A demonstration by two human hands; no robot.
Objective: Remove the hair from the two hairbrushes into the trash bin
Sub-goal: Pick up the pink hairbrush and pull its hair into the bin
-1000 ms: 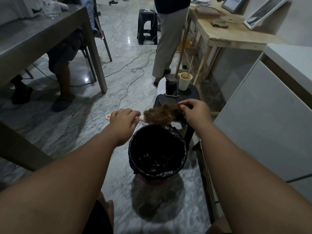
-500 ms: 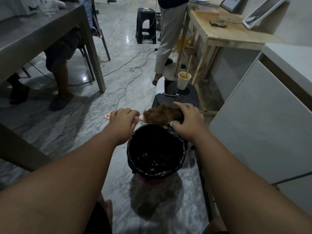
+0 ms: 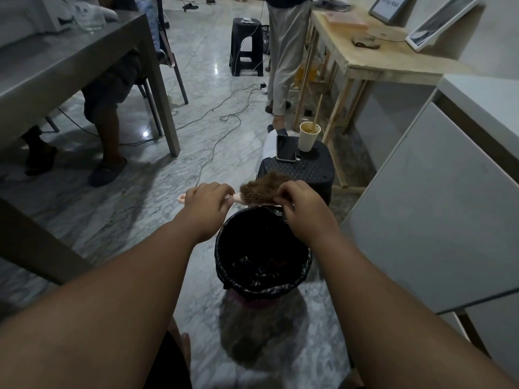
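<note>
A pink hairbrush (image 3: 254,197) clogged with a clump of brown hair (image 3: 266,182) is held level over the far rim of a round trash bin (image 3: 222,265) lined with a black bag. My left hand (image 3: 206,204) grips the brush handle, whose pink end sticks out to the left. My right hand (image 3: 302,207) is curled over the right end of the brush head, its fingers pinching the hair there. A second hairbrush is not in view.
Just beyond the bin, a black stool (image 3: 306,169) carries a phone (image 3: 286,148) and a paper cup (image 3: 308,136). A white cabinet (image 3: 438,209) is on the right, a grey table (image 3: 56,66) on the left. Cables (image 3: 224,113) cross the floor, where one person stands and another sits.
My right hand has slid from the far side of the hair clump down over the brush head's right end and now pinches the hair. The left hand has kept still.
</note>
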